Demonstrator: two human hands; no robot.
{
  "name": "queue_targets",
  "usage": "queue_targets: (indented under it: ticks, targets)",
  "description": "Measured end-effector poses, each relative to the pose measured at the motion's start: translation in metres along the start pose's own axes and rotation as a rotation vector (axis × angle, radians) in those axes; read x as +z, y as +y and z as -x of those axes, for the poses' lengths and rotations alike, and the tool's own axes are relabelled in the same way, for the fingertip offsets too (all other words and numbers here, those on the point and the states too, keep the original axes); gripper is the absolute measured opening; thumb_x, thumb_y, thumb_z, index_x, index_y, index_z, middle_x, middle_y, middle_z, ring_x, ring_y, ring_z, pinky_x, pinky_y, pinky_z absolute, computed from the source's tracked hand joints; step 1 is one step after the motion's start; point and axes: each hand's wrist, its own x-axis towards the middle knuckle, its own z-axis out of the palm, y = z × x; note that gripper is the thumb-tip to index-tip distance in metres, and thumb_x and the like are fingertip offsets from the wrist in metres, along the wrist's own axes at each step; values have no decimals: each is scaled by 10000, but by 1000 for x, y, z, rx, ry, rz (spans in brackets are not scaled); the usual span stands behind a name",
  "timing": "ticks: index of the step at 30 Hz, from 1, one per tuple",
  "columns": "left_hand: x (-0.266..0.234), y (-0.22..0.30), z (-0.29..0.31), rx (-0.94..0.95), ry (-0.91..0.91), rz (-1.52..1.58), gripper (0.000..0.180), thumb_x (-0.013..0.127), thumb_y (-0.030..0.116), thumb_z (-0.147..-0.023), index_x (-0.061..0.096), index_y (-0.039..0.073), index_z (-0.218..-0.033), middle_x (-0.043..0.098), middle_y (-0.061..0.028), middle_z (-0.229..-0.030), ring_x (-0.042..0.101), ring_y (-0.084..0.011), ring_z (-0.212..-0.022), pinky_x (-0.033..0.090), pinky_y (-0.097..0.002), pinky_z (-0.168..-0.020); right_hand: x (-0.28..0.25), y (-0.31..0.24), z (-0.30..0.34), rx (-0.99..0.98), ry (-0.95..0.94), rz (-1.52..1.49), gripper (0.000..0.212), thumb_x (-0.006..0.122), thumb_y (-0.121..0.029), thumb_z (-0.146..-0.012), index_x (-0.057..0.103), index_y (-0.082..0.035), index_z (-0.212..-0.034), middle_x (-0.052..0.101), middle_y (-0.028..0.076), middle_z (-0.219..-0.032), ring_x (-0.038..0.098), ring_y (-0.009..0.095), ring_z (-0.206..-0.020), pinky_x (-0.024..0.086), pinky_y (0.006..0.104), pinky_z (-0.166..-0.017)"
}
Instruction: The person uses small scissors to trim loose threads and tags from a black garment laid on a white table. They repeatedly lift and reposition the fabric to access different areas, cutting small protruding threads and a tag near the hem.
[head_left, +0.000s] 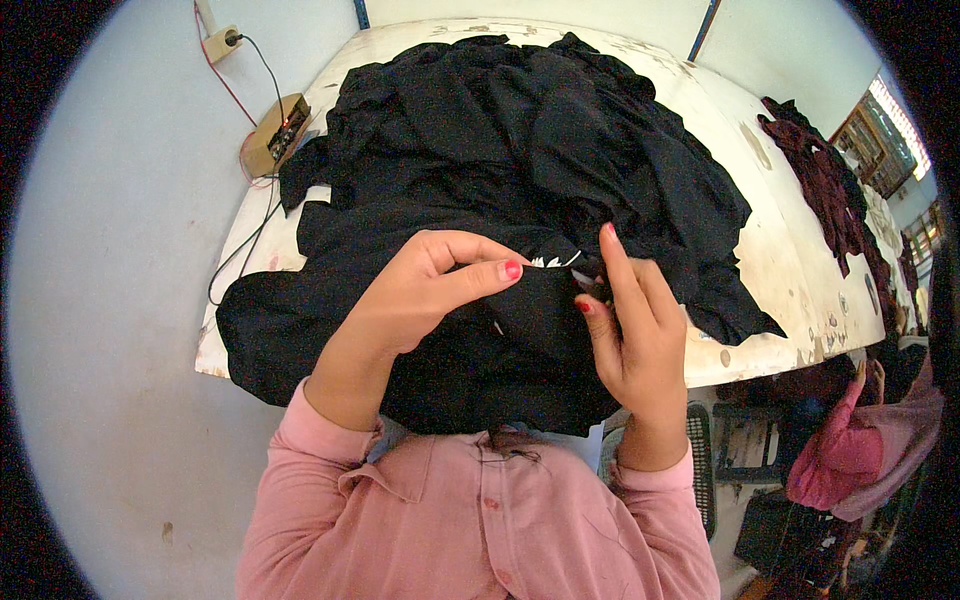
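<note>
A pile of black cloth (440, 140), apparently garments, covers the middle of the table and hangs over its front edge. My left hand (415, 290) pinches the edge of a black garment (545, 310) between thumb and forefinger. Along that pinched edge, small white bits (553, 260), thread or a label, stick up between my two hands. My right hand (640, 325) is just right of them, forefinger stretched and thumb bent. It holds a small tool with a greyish metal glint, apparently thread snips (588, 283), mostly hidden by the fingers and dark cloth.
A tan box (275, 138) with wires sits at the table's left edge, below a wall socket (222, 43). Dark red cloth (815, 170) lies on the table at right. A plastic basket (703, 465) stands below. Another person in a pink sleeve (840, 440) works at far right.
</note>
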Motion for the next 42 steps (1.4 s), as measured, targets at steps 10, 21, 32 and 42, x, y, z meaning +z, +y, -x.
queue_targets:
  ticks: [10, 21, 32, 42]
  targets:
    - [1, -4, 0, -61, -92, 248, 217, 653, 173, -895, 704, -9, -1004, 692, -37, -935, 601, -72, -876, 454, -216, -802, 5, 5, 0, -240, 141, 19, 444, 748, -137, -718, 671, -88, -1152, 631, 62, -888, 547, 201, -614, 430, 313, -536]
    - [3, -6, 0, -73, -107, 223, 216, 641, 175, -906, 699, -6, -1008, 685, -22, -941, 594, -61, -867, 455, -214, -794, 7, 4, -6, -325, 161, 146, 386, 726, -143, -723, 699, -110, -1106, 621, 14, -858, 535, 156, -597, 383, 296, -493]
    - [4, -3, -2, -17, -41, 34, 198, 652, 176, -881, 709, 7, -967, 691, -24, -888, 607, -86, -842, 448, -219, -804, 0, 17, -15, -71, 40, -171, 546, 779, -196, -712, 590, -54, -1205, 651, 119, -896, 659, 298, -804, 526, 342, -695]
    - [-64, 41, 15, 457, 518, -519, 150, 663, 158, -894, 703, 15, -913, 672, -15, -872, 579, -87, -835, 430, -226, -797, 0, 56, 11, 365, -286, -582, 769, 820, -105, -620, 503, -82, -1320, 507, -51, -705, 412, 53, -585, 308, 199, -558]
